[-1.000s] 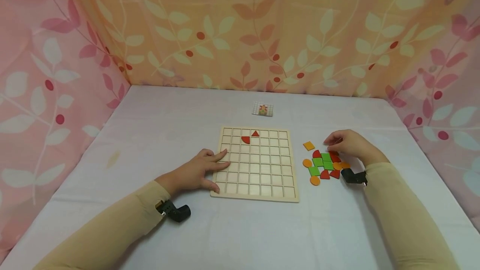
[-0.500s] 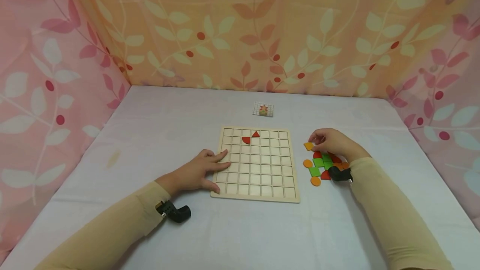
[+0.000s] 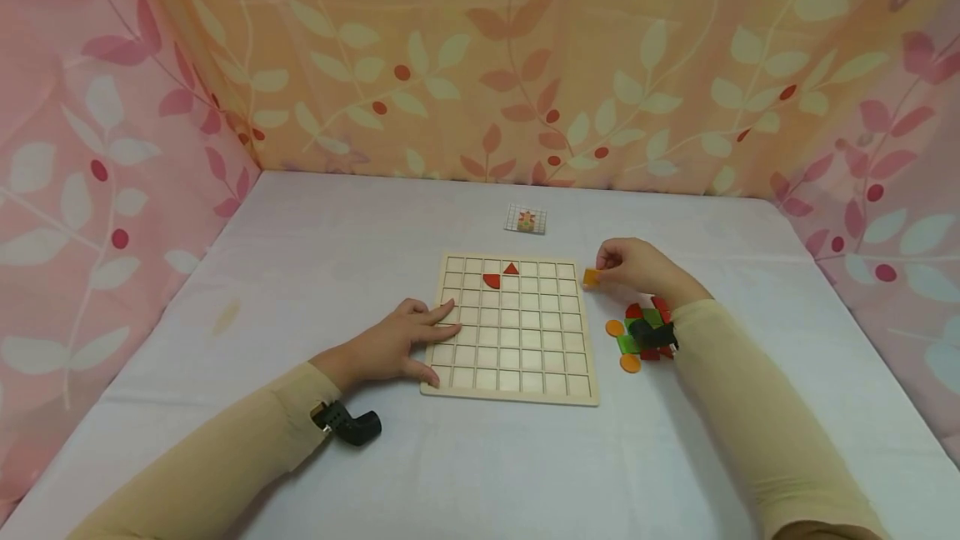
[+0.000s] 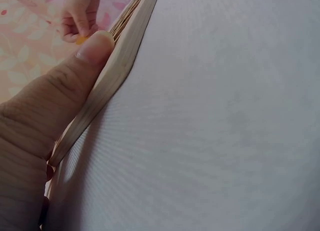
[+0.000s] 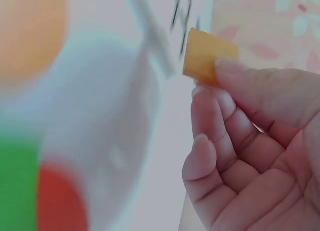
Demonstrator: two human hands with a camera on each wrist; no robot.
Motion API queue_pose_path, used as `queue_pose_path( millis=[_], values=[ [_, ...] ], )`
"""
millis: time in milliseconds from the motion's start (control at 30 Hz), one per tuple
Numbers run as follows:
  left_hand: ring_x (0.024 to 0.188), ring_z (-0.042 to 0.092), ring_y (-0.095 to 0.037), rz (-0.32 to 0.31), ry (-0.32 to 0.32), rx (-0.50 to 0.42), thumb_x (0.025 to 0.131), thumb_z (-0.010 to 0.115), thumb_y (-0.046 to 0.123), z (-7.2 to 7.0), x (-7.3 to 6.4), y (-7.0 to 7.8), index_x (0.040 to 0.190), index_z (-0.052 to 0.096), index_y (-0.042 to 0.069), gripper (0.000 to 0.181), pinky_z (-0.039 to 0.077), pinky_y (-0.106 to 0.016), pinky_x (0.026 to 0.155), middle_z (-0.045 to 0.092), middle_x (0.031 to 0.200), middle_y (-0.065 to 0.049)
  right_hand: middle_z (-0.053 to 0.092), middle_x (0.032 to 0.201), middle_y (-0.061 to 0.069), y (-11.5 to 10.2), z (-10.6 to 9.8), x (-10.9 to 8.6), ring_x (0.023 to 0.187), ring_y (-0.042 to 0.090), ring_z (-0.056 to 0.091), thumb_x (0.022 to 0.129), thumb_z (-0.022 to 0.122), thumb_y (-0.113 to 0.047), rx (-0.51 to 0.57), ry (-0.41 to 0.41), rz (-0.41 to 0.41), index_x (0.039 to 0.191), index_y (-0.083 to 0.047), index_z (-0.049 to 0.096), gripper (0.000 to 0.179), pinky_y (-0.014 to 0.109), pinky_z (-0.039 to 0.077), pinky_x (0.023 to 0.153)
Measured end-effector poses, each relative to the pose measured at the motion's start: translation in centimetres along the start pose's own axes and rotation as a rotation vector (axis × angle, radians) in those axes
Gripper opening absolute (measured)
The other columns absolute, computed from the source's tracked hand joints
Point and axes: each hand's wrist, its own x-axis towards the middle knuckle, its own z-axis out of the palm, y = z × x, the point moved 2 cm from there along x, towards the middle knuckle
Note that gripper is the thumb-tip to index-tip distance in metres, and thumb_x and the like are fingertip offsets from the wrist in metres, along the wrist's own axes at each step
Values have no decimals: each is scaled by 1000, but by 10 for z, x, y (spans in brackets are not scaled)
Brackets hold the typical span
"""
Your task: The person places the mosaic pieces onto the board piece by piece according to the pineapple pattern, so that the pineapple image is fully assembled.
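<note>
My right hand (image 3: 636, 265) pinches an orange square tile (image 5: 205, 53) between thumb and fingers, just off the right edge of the wooden grid board (image 3: 519, 361). With fingers spread, my left hand (image 3: 397, 342) rests on the board's left edge; in the left wrist view its thumb (image 4: 75, 73) lies along the rim. Two pieces sit in the board's upper cells: a red triangle (image 3: 511, 269) and a red quarter circle (image 3: 492, 281). The right wrist partly hides a group of loose pieces, among them orange discs (image 3: 630, 363), green squares (image 3: 627, 344) and red pieces (image 3: 660, 304).
A small card (image 3: 527, 219) with a grid and a coloured figure printed on it lies behind the board. White cloth (image 3: 300, 223) covers the table. Patterned curtains (image 3: 480, 57) stand at the back and both sides.
My right hand has moved left from over the loose pieces, picked up the orange square tile and carried it toward the board. The left hand has stayed in place.
</note>
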Motion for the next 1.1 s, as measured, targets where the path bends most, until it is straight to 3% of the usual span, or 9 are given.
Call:
queue_pose_path(
  millis=[233, 500, 767, 1100],
  values=[
    [110, 30, -16, 5, -1, 7, 66, 62, 63, 0, 1, -1, 137, 42, 22, 84, 30, -35, 92, 20, 151, -4, 58, 81, 5, -40, 19, 18, 76, 21, 48, 81, 68, -13, 116, 17, -79, 86, -7, 60, 11, 31, 40, 65],
    [110, 30, -17, -4, 2, -5, 66, 62, 63, 0, 2, 2, 137, 43, 22, 84, 31, -36, 91, 21, 151, -4, 63, 81, 2, -65, 42, 36, 83, 21, 50, 81, 69, -18, 75, 28, -151, 80, -11, 67, 7, 36, 39, 80],
    [109, 29, -15, -29, -6, -6, 66, 63, 63, 0, -1, 1, 137, 42, 24, 84, 31, -35, 92, 19, 151, -2, 62, 80, 0, -81, 58, 48, 80, 18, 50, 82, 68, -17, 15, 22, -174, 77, -12, 67, 7, 31, 39, 74],
    [109, 29, -15, -22, -6, 0, 67, 63, 63, 1, 1, 0, 137, 42, 24, 83, 31, -35, 92, 20, 151, -2, 62, 78, -1, -86, 66, 49, 74, 17, 48, 84, 67, -19, 4, -35, -115, 75, -12, 68, 11, 29, 39, 66]
  ],
)
